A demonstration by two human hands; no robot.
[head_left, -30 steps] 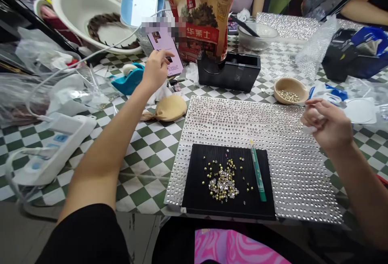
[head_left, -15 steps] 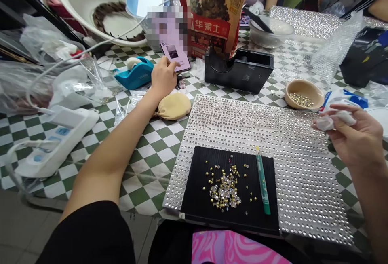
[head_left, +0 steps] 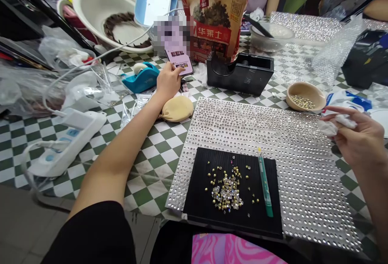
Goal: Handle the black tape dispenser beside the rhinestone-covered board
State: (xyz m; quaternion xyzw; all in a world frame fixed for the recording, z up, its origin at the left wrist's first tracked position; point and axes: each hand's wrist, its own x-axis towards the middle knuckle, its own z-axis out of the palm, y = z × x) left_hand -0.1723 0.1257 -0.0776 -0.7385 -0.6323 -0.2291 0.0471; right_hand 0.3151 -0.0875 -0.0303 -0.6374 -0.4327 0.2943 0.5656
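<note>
My left hand (head_left: 168, 80) reaches over the checkered table to a propped-up phone (head_left: 173, 48), an outstretched finger at the lower part of its lit screen. No object shows in that hand. On the right, crumpled white tissue (head_left: 329, 127) sits between the fingers of my right hand (head_left: 362, 138), held above the right edge of a rhinestone-covered sheet (head_left: 306, 167). A black ridged pad (head_left: 197, 199) rests on the sheet, bearing a pile of gold-backed rhinestones (head_left: 227, 191) and a green pen-like stick (head_left: 265, 187).
Beyond the sheet stand a black tape dispenser (head_left: 242, 78), a paper food bag (head_left: 215, 17) and a tan bowl (head_left: 317, 101) of rhinestones. A blue tape dispenser (head_left: 142, 79), a beige pouch (head_left: 178, 109) and a power strip (head_left: 65, 142) lie left. Another person sits across the table.
The phone's screen content has changed under my left finger. The whole view has shifted slightly, while my right hand keeps the tissue in about the same place.
</note>
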